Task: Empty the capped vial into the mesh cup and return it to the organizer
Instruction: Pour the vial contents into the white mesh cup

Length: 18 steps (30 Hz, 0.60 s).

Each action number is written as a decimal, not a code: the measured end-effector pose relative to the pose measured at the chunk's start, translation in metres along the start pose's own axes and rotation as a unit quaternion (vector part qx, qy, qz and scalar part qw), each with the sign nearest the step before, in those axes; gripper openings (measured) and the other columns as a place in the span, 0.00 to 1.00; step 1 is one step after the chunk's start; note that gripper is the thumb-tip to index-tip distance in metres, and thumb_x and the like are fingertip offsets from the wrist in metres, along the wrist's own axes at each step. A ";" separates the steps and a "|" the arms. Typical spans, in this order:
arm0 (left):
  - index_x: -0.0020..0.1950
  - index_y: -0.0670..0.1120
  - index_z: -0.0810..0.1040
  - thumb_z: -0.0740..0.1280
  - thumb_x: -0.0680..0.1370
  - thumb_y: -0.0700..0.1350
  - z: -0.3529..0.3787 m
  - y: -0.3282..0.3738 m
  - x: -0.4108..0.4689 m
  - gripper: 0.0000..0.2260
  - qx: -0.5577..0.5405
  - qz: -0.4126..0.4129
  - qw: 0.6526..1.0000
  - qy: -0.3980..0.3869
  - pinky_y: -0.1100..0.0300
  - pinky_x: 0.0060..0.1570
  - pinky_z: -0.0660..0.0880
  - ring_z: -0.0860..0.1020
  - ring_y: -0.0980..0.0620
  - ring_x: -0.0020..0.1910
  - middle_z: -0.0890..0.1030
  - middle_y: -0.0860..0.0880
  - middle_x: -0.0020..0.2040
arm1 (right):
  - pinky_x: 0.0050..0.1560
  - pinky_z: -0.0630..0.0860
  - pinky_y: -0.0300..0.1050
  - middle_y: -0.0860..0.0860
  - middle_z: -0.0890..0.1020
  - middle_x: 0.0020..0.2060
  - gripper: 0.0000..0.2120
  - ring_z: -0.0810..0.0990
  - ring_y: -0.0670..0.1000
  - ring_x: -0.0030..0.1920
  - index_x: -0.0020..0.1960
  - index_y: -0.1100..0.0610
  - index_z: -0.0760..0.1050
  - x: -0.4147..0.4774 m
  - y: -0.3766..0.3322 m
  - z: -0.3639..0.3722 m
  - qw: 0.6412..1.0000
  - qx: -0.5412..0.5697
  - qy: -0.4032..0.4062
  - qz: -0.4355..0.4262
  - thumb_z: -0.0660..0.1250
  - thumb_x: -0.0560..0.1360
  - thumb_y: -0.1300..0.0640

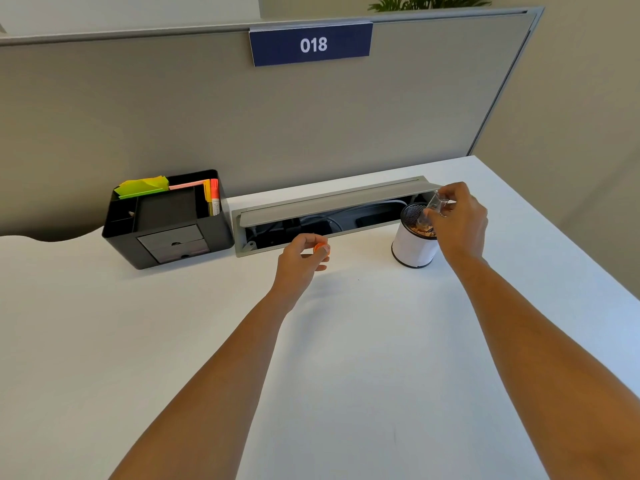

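Far left on the white desk (346, 358): black organizer (166, 223), up against the grey partition (242, 116), stuffed with green sticky notes (143, 186), a pink pad, and an orange marker (214, 199) in the right-hand slot. Little drawers on the front. Just right of that: open cable tray (332, 216) sunk into the desk, lid flipped up, wires visible inside. In front of the tray, left hand (301, 259), fingers curled and pinching the orange cap (321, 248) off the desk surface. Further right: mesh cup (414, 237), white wrap around the body, black mesh rim, some brownish bits already inside, can't really make out what. Right above it, right hand (457, 216) gripping the clear vial (433, 207), uncapped, tilted mouth-down over the cup opening. Looks pretty much empty, hard to say for sure. Up top on the partition, blue tag (311, 44) reading 018.
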<state>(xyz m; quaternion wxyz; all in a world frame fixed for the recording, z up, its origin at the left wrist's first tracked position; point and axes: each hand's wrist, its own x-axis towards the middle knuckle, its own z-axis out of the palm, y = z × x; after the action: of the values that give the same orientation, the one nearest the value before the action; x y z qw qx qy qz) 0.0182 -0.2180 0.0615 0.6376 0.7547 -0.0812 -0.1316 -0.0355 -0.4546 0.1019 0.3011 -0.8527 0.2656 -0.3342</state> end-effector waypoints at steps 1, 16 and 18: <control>0.58 0.40 0.75 0.64 0.77 0.41 0.000 0.000 0.000 0.11 0.000 -0.001 1.000 0.001 0.63 0.44 0.78 0.80 0.47 0.49 0.78 0.47 0.51 | 0.47 0.79 0.49 0.58 0.81 0.49 0.16 0.80 0.58 0.47 0.53 0.59 0.71 0.000 0.000 0.000 1.000 -0.001 0.001 0.002 0.72 0.68 0.62; 0.61 0.43 0.75 0.64 0.77 0.42 -0.004 0.011 -0.003 0.13 -0.061 -0.032 0.998 -0.004 0.59 0.50 0.77 0.77 0.49 0.51 0.79 0.44 0.55 | 0.48 0.79 0.36 0.52 0.81 0.51 0.17 0.82 0.43 0.40 0.55 0.58 0.75 0.005 -0.022 -0.004 0.872 0.364 -0.005 0.327 0.73 0.69 0.53; 0.60 0.44 0.76 0.59 0.79 0.38 -0.002 0.018 -0.003 0.12 -0.081 -0.050 0.995 -0.005 0.61 0.47 0.76 0.76 0.50 0.48 0.79 0.46 0.51 | 0.50 0.79 0.37 0.54 0.80 0.53 0.18 0.81 0.45 0.45 0.58 0.62 0.74 -0.001 -0.035 -0.002 0.833 0.436 -0.064 0.334 0.72 0.70 0.57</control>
<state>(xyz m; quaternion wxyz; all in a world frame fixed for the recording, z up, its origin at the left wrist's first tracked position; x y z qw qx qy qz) 0.0167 -0.2185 0.0802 0.6890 0.7029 -0.0355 -0.1730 -0.0291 -0.4313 0.1268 0.7513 -0.5117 0.3411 -0.2394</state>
